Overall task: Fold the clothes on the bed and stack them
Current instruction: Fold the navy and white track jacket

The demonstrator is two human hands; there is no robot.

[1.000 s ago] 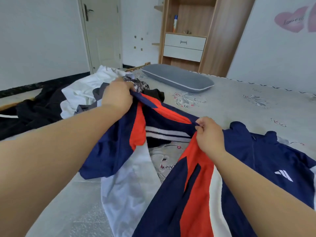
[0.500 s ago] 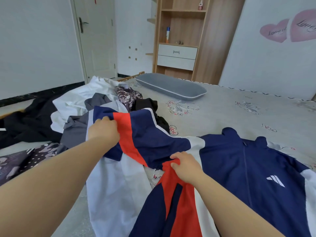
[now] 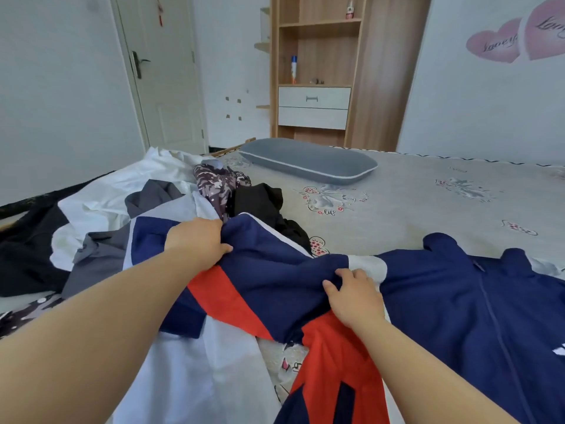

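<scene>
A navy, red and white sports jacket (image 3: 458, 301) lies spread on the bed, its zipped body to the right and one sleeve stretched to the left. My left hand (image 3: 195, 240) grips the far end of that sleeve, fingers curled into the navy cloth. My right hand (image 3: 354, 295) holds the sleeve near the shoulder, fingers bent over a bunched fold. Below the sleeve the jacket's white and red panels (image 3: 214, 362) hang toward me.
A pile of unfolded clothes (image 3: 122, 209), white, grey, black and patterned, lies at the left of the bed. A grey pillow (image 3: 308, 160) rests at the far edge. The patterned bedsheet (image 3: 428, 203) stretches right. A wooden shelf unit (image 3: 315, 71) and a door (image 3: 165, 71) stand behind.
Both hands have lowered the sleeve from mid-air onto the bed. The left hand moved right along it, and the sleeve now lies flatter across the pile's edge.
</scene>
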